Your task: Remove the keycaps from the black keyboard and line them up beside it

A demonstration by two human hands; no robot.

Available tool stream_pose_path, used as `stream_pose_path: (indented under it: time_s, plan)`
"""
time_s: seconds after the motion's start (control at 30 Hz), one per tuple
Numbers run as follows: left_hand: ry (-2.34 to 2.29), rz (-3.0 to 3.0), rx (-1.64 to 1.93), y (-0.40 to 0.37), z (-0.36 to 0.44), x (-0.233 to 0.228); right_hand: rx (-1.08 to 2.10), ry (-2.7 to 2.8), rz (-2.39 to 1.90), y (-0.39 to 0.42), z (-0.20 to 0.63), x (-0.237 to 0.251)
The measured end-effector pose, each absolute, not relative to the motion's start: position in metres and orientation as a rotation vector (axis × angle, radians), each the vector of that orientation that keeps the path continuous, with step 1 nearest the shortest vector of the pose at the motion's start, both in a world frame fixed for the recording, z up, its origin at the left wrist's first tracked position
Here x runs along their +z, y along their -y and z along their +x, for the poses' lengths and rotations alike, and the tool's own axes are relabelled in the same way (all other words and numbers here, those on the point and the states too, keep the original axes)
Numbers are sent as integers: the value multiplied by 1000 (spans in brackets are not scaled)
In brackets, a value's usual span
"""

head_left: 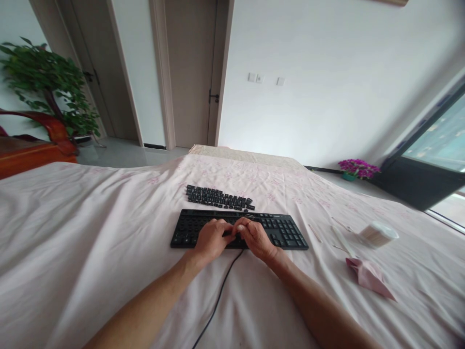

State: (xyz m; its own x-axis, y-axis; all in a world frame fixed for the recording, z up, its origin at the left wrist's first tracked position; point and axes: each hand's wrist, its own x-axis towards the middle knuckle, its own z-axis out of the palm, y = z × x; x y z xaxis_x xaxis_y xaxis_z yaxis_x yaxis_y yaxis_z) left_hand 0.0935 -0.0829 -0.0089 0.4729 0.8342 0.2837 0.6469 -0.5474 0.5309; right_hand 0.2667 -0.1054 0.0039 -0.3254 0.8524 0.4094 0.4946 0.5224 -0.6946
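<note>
A black keyboard [286, 231] lies on a bed covered with a pale pink sheet [90, 232]; its cable [218, 300] runs back toward me. My left hand [210, 238] rests on the middle keys with fingers curled, pressing down on the board. Touching it from the right, my right hand [254, 237] has its fingertips pinched together over the key field; what they pinch is too small to see. Rows of loose black keycaps [218, 197] lie on the sheet just beyond the keyboard.
To the right on the sheet are a round tub of cotton swabs [378, 233], a few loose swabs [315, 233] and a crumpled pink cloth [368, 277]. A wooden bench [32, 150] and potted plant [47, 82] stand far left, a window [436, 145] at right.
</note>
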Motion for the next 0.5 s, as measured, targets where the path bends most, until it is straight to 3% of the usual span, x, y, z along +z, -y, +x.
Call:
stream_pose_path:
  time_s: [0.5]
  plan:
    - [-1235, 2327, 801, 86, 100, -9, 477, 1730, -914, 112, 264, -14]
